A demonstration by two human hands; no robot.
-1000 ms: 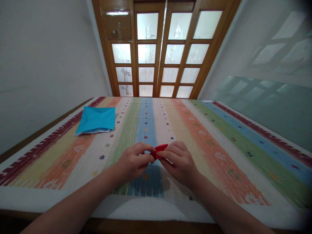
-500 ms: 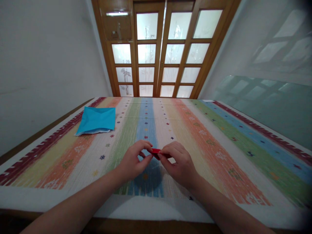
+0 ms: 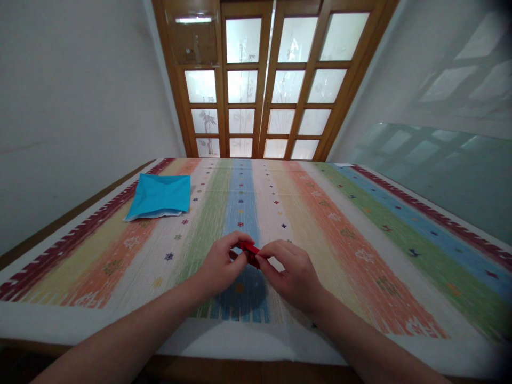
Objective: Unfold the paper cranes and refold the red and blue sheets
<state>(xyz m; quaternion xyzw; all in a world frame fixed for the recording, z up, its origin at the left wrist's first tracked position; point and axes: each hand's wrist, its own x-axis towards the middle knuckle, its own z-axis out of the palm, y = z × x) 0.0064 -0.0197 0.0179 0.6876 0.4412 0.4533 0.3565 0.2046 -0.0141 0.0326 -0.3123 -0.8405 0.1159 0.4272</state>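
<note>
A small piece of red folded paper (image 3: pixel 251 254) is held between both my hands, just above the blue stripe of the tablecloth. My left hand (image 3: pixel 229 261) pinches its left end between thumb and fingers. On the opposite end, the thumb and forefinger of my right hand (image 3: pixel 294 272) are closed at its edge. Fingertips cover part of the paper, so its full folded shape is hidden.
A striped tablecloth (image 3: pixel 276 186) covers the table. Toward the back left lies a bright blue paper packet (image 3: pixel 164 193) with white edges showing beneath. A glass panel (image 3: pixel 440 170) leans along the right wall, and wooden doors (image 3: pixel 262 85) stand behind the table.
The red paper has turned and shifted slightly left, showing more of itself between the hands. My right fingertips have slid toward its right end; both hands still hold it.
</note>
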